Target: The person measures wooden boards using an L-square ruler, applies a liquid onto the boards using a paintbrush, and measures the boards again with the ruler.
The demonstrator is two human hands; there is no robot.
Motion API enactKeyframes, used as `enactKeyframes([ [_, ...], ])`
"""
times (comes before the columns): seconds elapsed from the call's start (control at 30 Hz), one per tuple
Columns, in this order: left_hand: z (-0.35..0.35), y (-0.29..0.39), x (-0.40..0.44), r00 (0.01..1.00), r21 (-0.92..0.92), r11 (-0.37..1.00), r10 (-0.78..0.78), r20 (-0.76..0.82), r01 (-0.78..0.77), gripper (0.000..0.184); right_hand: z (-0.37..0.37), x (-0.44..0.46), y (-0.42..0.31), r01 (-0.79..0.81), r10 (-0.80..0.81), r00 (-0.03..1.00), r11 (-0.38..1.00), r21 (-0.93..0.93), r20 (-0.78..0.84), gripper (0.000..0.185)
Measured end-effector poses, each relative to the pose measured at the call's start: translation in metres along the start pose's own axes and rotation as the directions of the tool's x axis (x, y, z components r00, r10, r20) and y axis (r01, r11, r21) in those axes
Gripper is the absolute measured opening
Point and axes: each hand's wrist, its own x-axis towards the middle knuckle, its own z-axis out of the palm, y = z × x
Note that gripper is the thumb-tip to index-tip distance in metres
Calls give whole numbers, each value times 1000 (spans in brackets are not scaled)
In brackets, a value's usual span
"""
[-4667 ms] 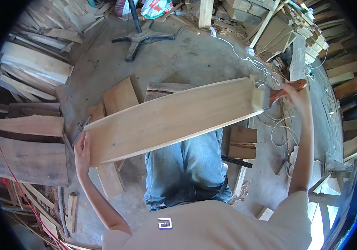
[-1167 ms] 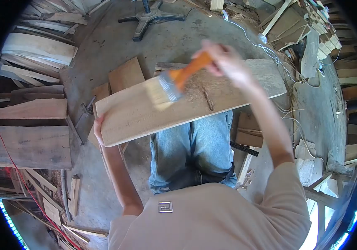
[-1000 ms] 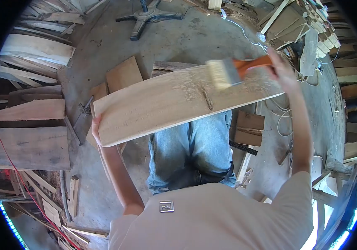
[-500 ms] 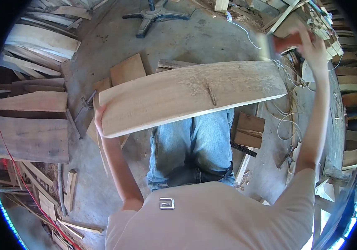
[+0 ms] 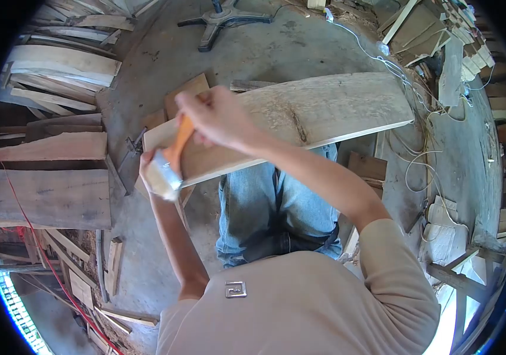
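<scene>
A long, thick wooden board (image 5: 347,106) with a dark knot lies tilted across in front of my knees. My left hand (image 5: 145,163) grips its left end, with the fingers partly hidden behind the board and the brush. In my right hand (image 5: 220,121) is a paintbrush (image 5: 173,163) with an orange handle, a metal ferrule and pale bristles. The bristles point down and toward me at the board's left end; whether they touch the wood I cannot tell.
Stacked planks (image 5: 46,198) line the left side. A metal star-shaped stand base (image 5: 214,23) sits on the concrete floor ahead. Loose cables (image 5: 418,160) and cardboard (image 5: 442,236) lie at the right. Wood offcuts (image 5: 368,165) rest beside my knees.
My right hand has swung the paintbrush from the board's far right end across to its left end. The board has shifted slightly in view, with my left hand still on it.
</scene>
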Motion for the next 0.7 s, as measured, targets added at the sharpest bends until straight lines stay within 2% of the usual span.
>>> enactKeyframes([
  [0.03, 0, 0, -1, 1000, -15, 1000, -14, 19, 14, 55, -20, -7, -3, -33, 30, 998, 999, -41, -63, 40],
  [0.07, 17, -7, -4, 997, 65, 997, 38, -73, -33, 55, -41, -14, -6, -14, 6, 994, 997, -74, -110, 41],
  [0.1, 14, -9, -6, 997, 54, 998, 31, -71, -28, 55, -63, -23, -11, 2, -19, 988, 994, -109, -156, 42],
  [0.13, 8, -9, -7, 990, 100, 994, 54, -129, -42, 55, -85, -34, -19, -56, 23, 975, 988, -146, -219, 42],
  [0.17, 3, -9, -7, 979, 147, 988, 81, -186, -54, 54, -109, -47, -22, -51, -22, 957, 969, -241, -289, 43],
  [0.27, -5, -6, -4, 990, 99, 994, 49, -135, -36, 53, -176, -87, -42, -136, -96, 869, 897, -420, -486, 43],
  [0.33, -11, -4, 0, 991, 72, 997, 31, -133, -22, 52, -228, -114, -51, -176, -193, 780, 845, -505, -595, 40],
  [0.4, -16, -1, 2, 988, 70, 997, 26, -151, -15, 51, -263, -138, -69, -291, -202, 609, 843, -453, -767, 35],
  [0.43, -19, 1, 3, 985, 75, 997, 22, -171, -9, 51, -279, -150, -79, -406, -218, 539, 779, -478, -814, 35],
  [0.5, -22, 6, 4, 987, 54, 999, 5, -163, 3, 51, -334, -169, -88, -581, -321, 514, 552, -598, -796, 42],
  [0.57, -18, 6, 3, 988, 31, 999, -13, -155, 18, 50, -347, -171, -98, -703, -459, 602, 84, -707, -653, 45],
  [0.6, -12, 6, 3, 979, 83, 997, 16, -203, 1, 49, -315, -160, -101, -793, -574, 540, -102, -600, -616, 46],
  [0.67, -8, 7, 6, 968, 138, 990, 57, -243, -24, 48, -309, -145, -111, -775, -532, 550, -37, -631, -643, 44],
  [0.7, -8, 8, 9, 969, 138, 990, 17, -248, 18, 46, -288, -138, -119, -614, -516, 612, 169, -771, -600, 39],
])
